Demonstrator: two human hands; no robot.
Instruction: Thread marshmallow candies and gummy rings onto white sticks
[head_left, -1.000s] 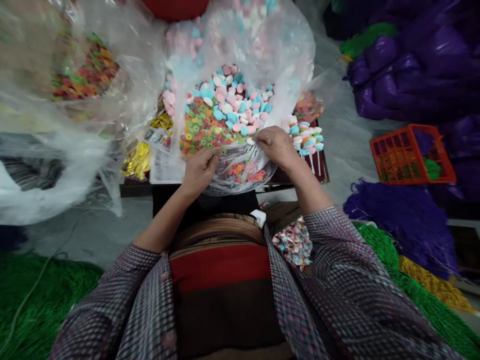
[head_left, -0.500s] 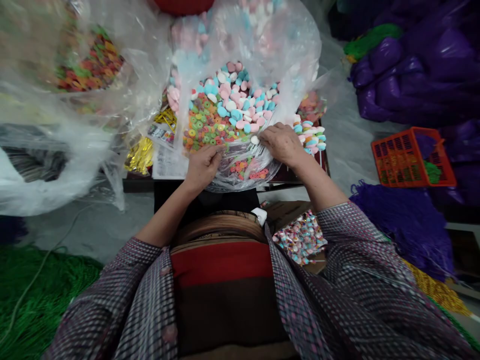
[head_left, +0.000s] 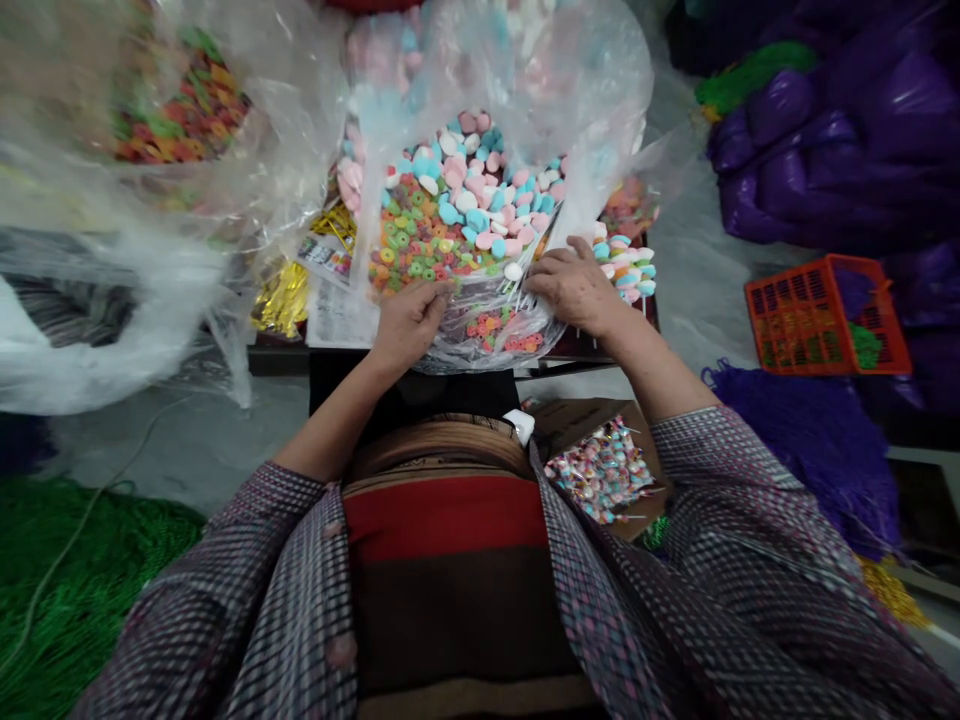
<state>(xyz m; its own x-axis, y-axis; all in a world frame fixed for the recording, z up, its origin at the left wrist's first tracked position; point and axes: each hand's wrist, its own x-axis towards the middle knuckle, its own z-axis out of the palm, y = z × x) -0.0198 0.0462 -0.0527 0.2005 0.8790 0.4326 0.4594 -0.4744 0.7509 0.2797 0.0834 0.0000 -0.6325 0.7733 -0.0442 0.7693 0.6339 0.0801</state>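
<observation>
My left hand [head_left: 409, 322] is closed in a pinch at the near edge of the ring-shaped gummies [head_left: 416, 240]; what its fingertips hold is too small to make out. My right hand [head_left: 574, 288] is curled, its fingertips on a bundle of thin white sticks [head_left: 519, 297] lying on clear plastic. One white marshmallow disc [head_left: 513, 271] sits by those fingertips. Beyond both hands, pink, blue and white marshmallow discs [head_left: 480, 200] are heaped in an opened clear plastic bag [head_left: 525, 90]. More red and orange gummy rings [head_left: 499, 330] lie in the plastic between my hands.
Skewered candies [head_left: 630, 268] are stacked right of my right hand. Gold twist ties [head_left: 281, 300] lie at the left. A cardboard box [head_left: 646, 425] below holds wrapped candy sticks [head_left: 600, 470]. An orange basket [head_left: 795, 315] and purple bags [head_left: 787, 180] stand at the right.
My right hand has shifted slightly right, its fingers lifting a little and showing more of the white sticks. My left hand stays in nearly the same place. The view has shifted slightly.
</observation>
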